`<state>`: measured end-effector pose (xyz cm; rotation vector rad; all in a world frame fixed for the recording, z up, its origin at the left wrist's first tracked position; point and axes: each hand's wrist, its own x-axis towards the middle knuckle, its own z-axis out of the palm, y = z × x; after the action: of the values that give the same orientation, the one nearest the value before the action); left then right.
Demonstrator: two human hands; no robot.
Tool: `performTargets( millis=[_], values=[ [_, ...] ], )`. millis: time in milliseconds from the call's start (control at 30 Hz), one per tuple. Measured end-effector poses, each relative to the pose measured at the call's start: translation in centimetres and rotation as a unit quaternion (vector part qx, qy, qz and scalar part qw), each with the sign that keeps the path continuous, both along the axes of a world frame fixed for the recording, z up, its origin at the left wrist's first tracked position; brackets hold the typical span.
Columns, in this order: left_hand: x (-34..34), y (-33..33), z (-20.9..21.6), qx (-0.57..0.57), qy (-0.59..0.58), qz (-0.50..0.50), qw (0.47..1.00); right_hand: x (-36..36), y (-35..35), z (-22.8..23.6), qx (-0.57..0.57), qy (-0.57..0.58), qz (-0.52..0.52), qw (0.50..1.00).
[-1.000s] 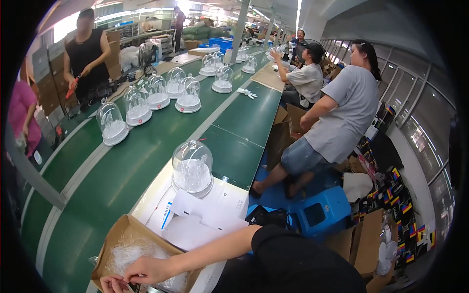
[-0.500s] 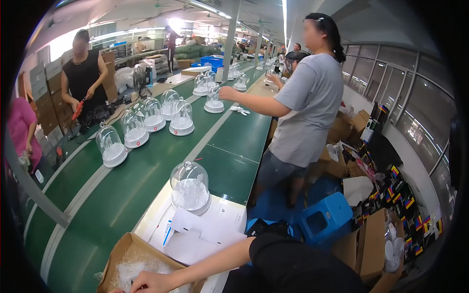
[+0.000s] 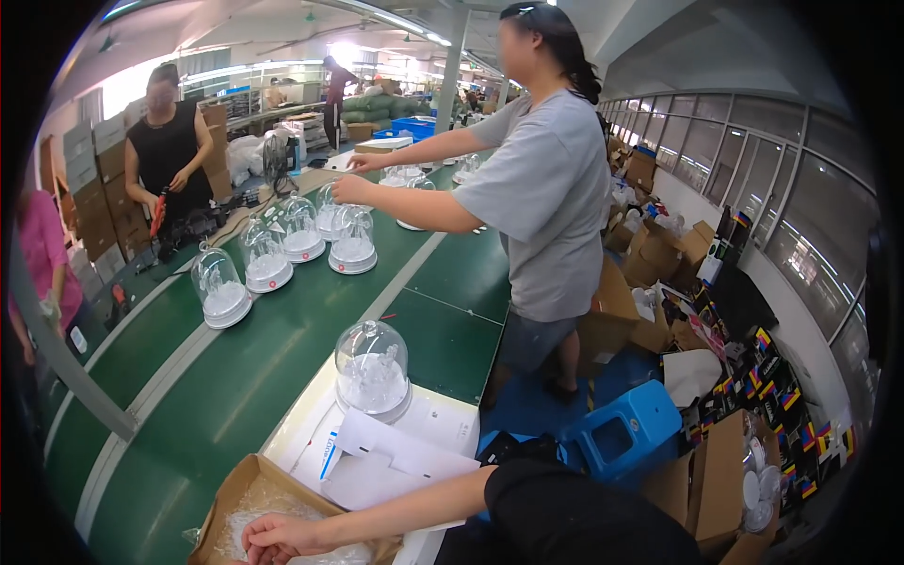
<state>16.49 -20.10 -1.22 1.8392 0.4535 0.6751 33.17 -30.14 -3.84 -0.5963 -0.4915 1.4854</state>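
My right hand (image 3: 279, 538) is over an open cardboard box (image 3: 223, 504) at the lower edge, its fingers curled together. Whatever they may be holding is hidden. Clear plastic wrapping (image 3: 247, 507) and pale contents, too unclear to name, fill the box around the hand. My left hand is outside the picture. Just beyond the box, white paper sheets (image 3: 400, 447) lie on a flat white board (image 3: 299, 461). On the board's far end stands a clear dome (image 3: 373, 369) on a round white base, with a clear figure inside.
Several similar domes (image 3: 226, 292) stand along the green conveyor table (image 3: 235, 405). A co-worker in a grey shirt (image 3: 537, 169) leans over it on the right; another in black (image 3: 169, 141) works across. A blue stool (image 3: 626, 428) and an open carton (image 3: 720, 480) are at the right.
The co-worker in grey has moved left and stretched both arms over the domes farther along. My right hand has lifted slightly within the box. The view has shifted a little.
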Motion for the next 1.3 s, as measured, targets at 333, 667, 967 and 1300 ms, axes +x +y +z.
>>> performTargets(
  millis=[333, 667, 967, 1300],
  values=[
    [0.8, -1.4, 1.9, 0.047, -0.028, -0.050, 0.997, 0.0, -0.1, -0.8, 0.017, -0.089, -0.015, 0.996],
    [0.4, -0.9, 0.0, -0.060, -0.008, -0.020, 0.998, 0.0, -0.8, 0.1, 0.036, -0.150, -0.033, 0.987],
    [0.4, -1.2, 0.7, -0.064, 0.003, 0.004, 0.998, -0.6, -0.3, -0.4, 0.059, -0.228, -0.088, 0.968],
    [-0.2, -0.1, -1.5, -0.051, 0.031, -0.016, 0.998, -0.7, -0.5, 0.1, 0.055, -0.269, -0.061, 0.960]
  ],
)
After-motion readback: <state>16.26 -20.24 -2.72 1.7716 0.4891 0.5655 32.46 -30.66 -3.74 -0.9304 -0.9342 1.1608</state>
